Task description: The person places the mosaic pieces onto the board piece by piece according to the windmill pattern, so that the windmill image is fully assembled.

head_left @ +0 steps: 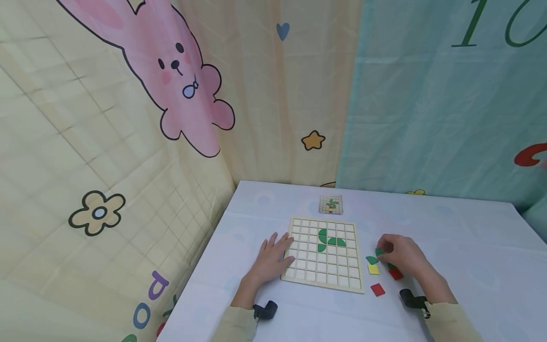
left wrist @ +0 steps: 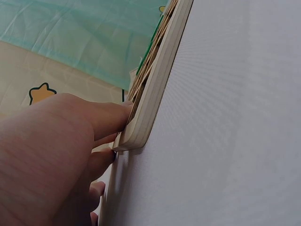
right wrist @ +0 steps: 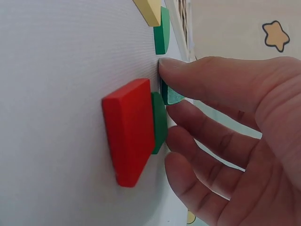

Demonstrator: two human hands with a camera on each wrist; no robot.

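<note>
1. My head feed shows a green "1" [head_left: 473,23] on the teal curtain [head_left: 419,104] — beside it a round character [head_left: 508,29], cut off.
2. Low on the cream curtain [head_left: 51,285], I read a purple "p" or "d" [head_left: 161,277] — and a blue "o" [head_left: 136,316].

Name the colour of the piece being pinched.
The piece is green, clearest in the right wrist view.

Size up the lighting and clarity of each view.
Head view: bright, fairly even light on the board; left wrist view: dimmer, the left hand shaded, faint ripples across the tablecloth; right wrist view: close perspective makes the red piece loom large.
</note>
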